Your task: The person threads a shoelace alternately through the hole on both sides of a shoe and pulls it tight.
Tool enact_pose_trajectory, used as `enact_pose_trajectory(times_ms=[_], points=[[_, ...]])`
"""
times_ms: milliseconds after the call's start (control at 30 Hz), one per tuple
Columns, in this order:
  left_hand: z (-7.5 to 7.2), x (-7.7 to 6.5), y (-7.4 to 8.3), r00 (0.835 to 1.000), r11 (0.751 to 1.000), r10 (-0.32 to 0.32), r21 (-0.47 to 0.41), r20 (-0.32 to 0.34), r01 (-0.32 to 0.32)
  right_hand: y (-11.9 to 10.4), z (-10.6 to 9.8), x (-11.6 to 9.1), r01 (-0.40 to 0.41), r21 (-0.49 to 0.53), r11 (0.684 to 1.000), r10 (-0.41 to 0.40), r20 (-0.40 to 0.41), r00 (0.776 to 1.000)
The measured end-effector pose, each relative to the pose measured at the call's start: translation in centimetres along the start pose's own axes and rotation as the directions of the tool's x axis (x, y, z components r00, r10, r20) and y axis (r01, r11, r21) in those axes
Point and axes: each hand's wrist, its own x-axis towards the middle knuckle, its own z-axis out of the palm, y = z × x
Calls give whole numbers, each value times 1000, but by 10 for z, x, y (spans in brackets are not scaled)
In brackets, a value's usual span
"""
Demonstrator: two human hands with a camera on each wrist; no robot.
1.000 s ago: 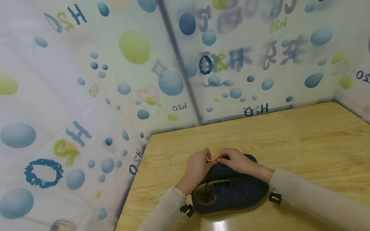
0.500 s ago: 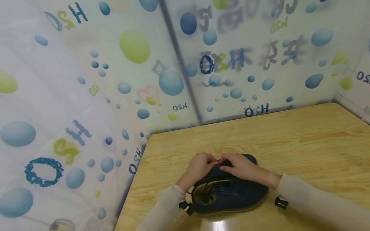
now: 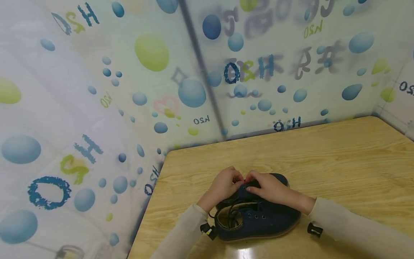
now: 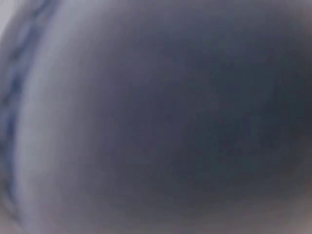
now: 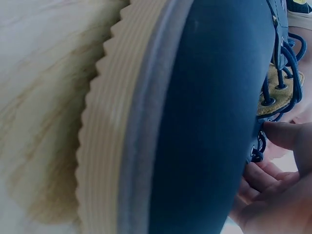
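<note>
Two navy lace-up shoes lie side by side on a wooden table. The near shoe (image 3: 275, 223) points right with its opening at the left; the far shoe (image 3: 280, 177) is partly hidden by my hands. At the far shoe's eyelets, my left hand (image 3: 222, 185) pinches at the shoelace (image 5: 258, 151). My right hand (image 3: 270, 189) reaches over that shoe from the right, thumb and fingers bent round the lace, with fingertips close to the left ones. The exact grip is partly hidden. The left wrist view shows only a blurred dark shoe surface (image 4: 195, 117).
Wood-grain table (image 3: 339, 158) extends behind and right of the shoes. A white curtain (image 3: 129, 126) with blue and green drops hangs along its back and left. Black wrist cameras (image 3: 208, 231) sit at both cuffs, the left one close to the near shoe's heel.
The right hand has shifted slightly right and its thumb has come lower, apart from the index finger. My left hand has tilted inward, its fingertips still by the lace. Both shoes stay put.
</note>
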Motion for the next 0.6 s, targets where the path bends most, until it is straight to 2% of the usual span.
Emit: enact_pose_trajectory(times_ms=[67, 100, 133, 167, 200, 267, 333, 367, 500, 567, 600], points=[[-3, -2, 0, 998, 997, 4, -82, -61, -9, 0, 1, 0, -1, 2, 1000, 1, 3, 1000], [-6, -2, 0, 996, 989, -1, -150, -93, -13, 1, 1, 0, -1, 5, 1000, 1, 7, 1000], [-11, -3, 1, 992, 972, -10, -235, -124, -20, 1, 1, 0, 0, 8, 1000, 0, 11, 1000], [-16, -4, 3, 989, 944, -17, -327, -149, -33, 2, 2, 0, 1, 7, 1000, -1, 15, 1000], [-22, -6, 5, 985, 906, -25, -420, -168, -49, 3, 2, 0, 3, 4, 1000, -3, 19, 1000], [-35, -9, 9, 981, 799, -38, -595, -192, -85, 5, 2, 0, 7, -9, 1000, -7, 26, 1000], [-48, -15, 14, 977, 690, -48, -714, -207, -117, 6, 2, 1, 11, -23, 1000, -11, 31, 999], [-54, -18, 17, 977, 643, -49, -755, -209, -129, 6, 2, 1, 12, -29, 1000, -11, 32, 999], [-74, -33, 25, 969, 465, -51, -865, -241, -190, 5, 1, 1, 14, -35, 999, -13, 32, 999], [-81, -42, 28, 954, 361, -38, -894, -298, -265, 4, 1, 0, 14, -37, 999, -12, 32, 999], [-84, -46, 30, 940, 308, -25, -897, -340, -316, 4, 1, 0, 14, -39, 999, -13, 33, 999]])
